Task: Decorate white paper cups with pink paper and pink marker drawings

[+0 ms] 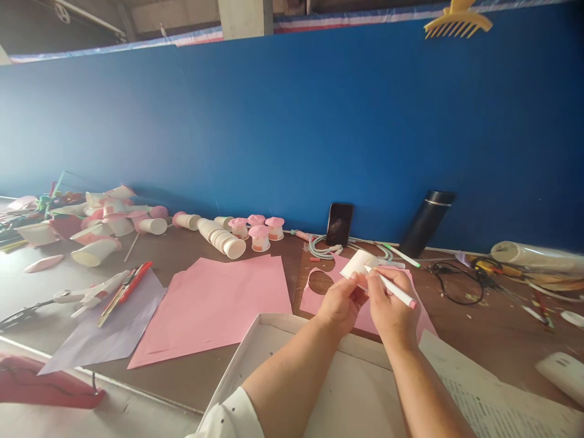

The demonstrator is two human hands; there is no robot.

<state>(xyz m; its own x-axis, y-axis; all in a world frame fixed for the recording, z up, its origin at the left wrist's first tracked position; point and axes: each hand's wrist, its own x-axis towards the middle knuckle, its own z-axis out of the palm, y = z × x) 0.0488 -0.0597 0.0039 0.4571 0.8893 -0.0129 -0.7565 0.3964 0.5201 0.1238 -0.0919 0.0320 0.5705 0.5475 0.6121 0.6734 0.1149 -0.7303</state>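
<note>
A small white paper cup [358, 263] lies tilted in my left hand [341, 306], whose fingers close round its lower part. Between the fingers of my right hand [391, 307] is a white marker [396, 290] with a pink end. Its tip points at the side of the cup and appears to touch it. Beneath both hands lies pink paper [365, 316] with a round hole cut in it. Just behind, a phone [340, 224] leans on the blue wall. The cup's far side and some fingertips are hidden.
Several small cups with pink paper tops [260, 238] stand left of a stack of paper cups [222, 239]. Pink sheets [219, 298], a red cutter [132, 282] and a glue gun [98, 291] lie leftward. A black bottle [426, 224] leans at right. A white box [250, 359] sits beneath my forearms.
</note>
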